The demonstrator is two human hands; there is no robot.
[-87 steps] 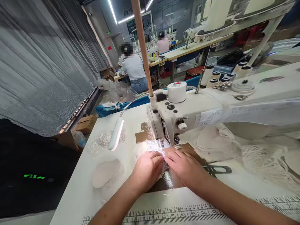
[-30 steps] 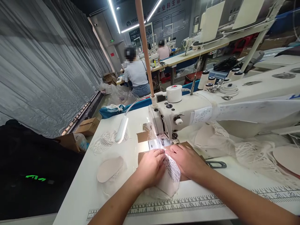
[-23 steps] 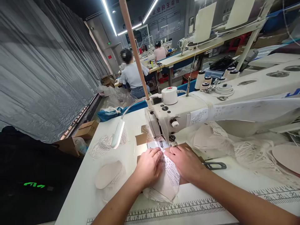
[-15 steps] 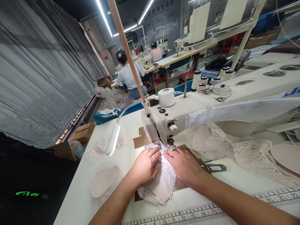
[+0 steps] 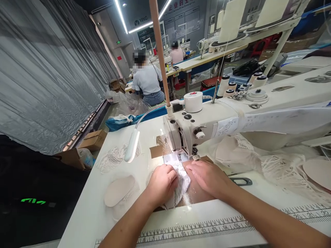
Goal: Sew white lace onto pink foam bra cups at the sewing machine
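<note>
Lace piece [image 5: 183, 177], one: on desk [image 5: 86, 206], below sewing machine [image 5: 207, 115], long axis running nearward. Left hand [image 5: 161, 182], nearer: grip curled, grasping its left side. Right hand [image 5: 208, 177]: grip released, flat, just beside.

Dark grey rear wall [image 5: 170, 20]: "YING" reads in white beside a round emblem; farther right, red Chinese characters including 企业的, cropped above, over the English line "The Lifeline Of An Enterprise". Small green lit sign [image 5: 118, 42], same wall: characters too small to read. White measuring strip with black graduations [image 5: 191, 231], along the near edge of the white desk [image 5: 85, 193]: 6, 7, 8, 10, 12, 13, 14 legible. White paper sheet [image 5: 225, 126] on white metal sewing machine [image 5: 181, 120]: handwriting, illegible.
</note>
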